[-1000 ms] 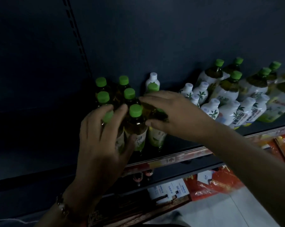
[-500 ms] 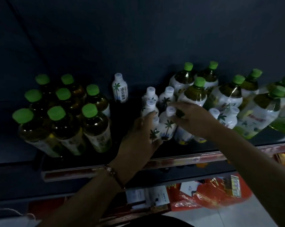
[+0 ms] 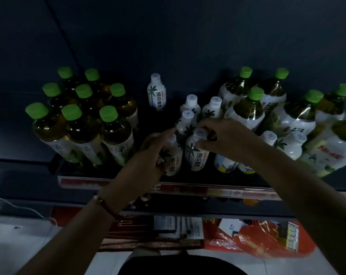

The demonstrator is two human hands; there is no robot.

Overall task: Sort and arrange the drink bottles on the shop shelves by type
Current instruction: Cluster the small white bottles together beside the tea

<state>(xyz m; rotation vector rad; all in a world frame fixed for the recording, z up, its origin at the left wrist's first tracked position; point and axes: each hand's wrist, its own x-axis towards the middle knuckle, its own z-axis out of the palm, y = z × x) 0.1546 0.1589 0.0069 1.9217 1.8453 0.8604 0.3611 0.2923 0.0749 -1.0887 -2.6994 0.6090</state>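
Dim shelf (image 3: pixel 112 180), three kinds of drink on it. At 9 o'clock, a tight cluster of green-capped tea bottles (image 3: pixel 116 133) full of amber liquid. At 3 o'clock, bigger green-capped bottles (image 3: pixel 245 112) with the same amber stuff. Dead center, small white coconut-palm bottles (image 3: pixel 186 124) (opaque, so contents are anyone's guess). Left hand (image 3: pixel 150 153) presses straight fingers against one white bottle (image 3: pixel 173 155). Right hand (image 3: pixel 223 137) pinches its neighbor (image 3: pixel 197 153) at the cap. One lone white bottle (image 3: pixel 156 93) stands at 12 o'clock.
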